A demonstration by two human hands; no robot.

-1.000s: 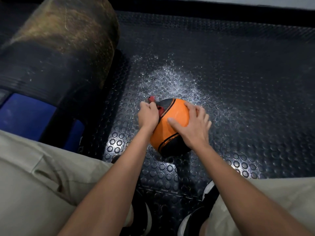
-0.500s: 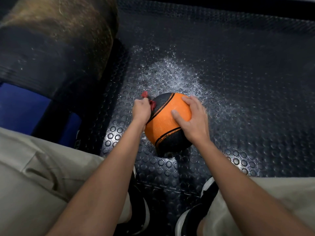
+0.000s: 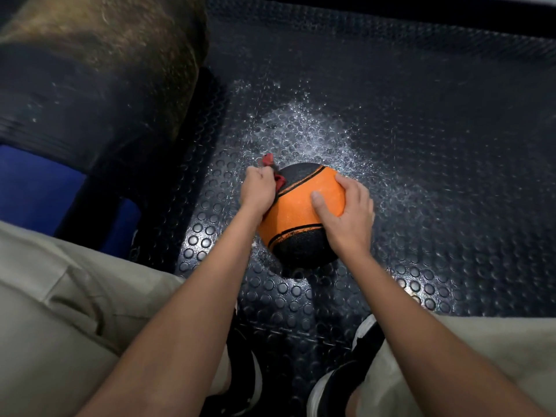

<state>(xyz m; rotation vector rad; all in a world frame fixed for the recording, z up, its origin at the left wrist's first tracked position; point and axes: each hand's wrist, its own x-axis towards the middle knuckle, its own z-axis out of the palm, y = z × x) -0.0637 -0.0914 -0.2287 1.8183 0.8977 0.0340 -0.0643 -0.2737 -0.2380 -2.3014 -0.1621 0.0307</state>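
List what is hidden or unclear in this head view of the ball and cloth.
All in the head view:
1. The red cloth is mostly hidden inside the left hand, which grips it against the orange and black rubber ball.
2. The ball's far side is covered by the right hand, which holds it.
3. The large dark cylinder, upper left, is blurred and cut off by the frame edge.

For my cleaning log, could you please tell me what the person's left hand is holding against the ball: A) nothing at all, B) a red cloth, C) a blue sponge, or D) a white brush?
B: the left hand grips a bunched red cloth against the orange and black ball, which the right hand holds on the wet studded floor.
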